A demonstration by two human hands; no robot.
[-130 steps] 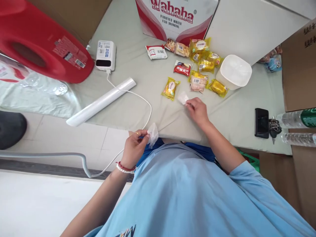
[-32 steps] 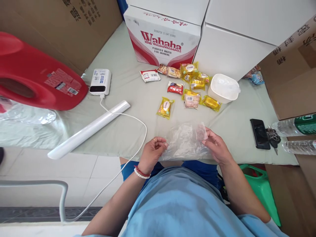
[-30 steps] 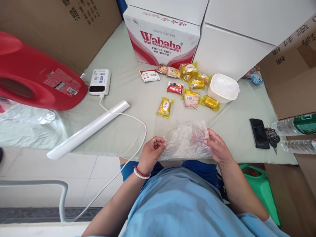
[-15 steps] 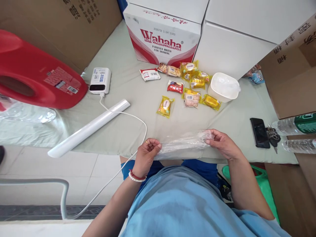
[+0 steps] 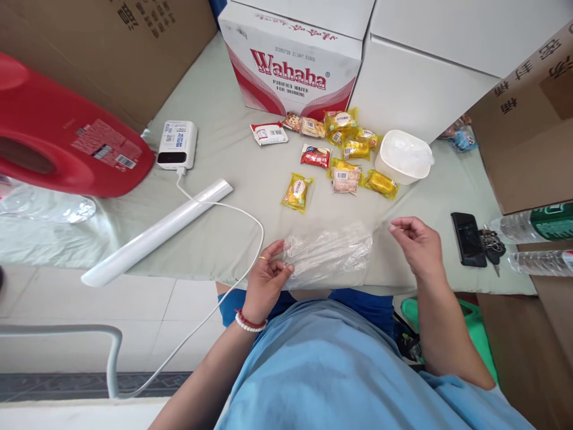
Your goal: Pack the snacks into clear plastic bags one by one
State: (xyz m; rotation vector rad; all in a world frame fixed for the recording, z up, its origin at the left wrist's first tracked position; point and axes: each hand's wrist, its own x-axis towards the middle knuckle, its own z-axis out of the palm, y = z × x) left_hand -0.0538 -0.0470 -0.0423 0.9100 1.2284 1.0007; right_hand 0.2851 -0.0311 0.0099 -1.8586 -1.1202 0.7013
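Shifted rightward with right hand (image 5: 421, 245), grip unclear.
Held loosely in left hand (image 5: 265, 282): likely light, slippery plastic film (image 5: 329, 251), best taken by edges.

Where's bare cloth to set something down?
Free: between power bank and white packet; between tub and phone, beyond the right hand. Crowded: snacks from box to tub; phone, keys and bottles at right; clear plastic at the left hand.

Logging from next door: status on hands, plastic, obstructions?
Left hand touching clear plastic at left edge; right hand near its right end, grip unclear. Plastic spread, wrinkled. White cable beside left hand.
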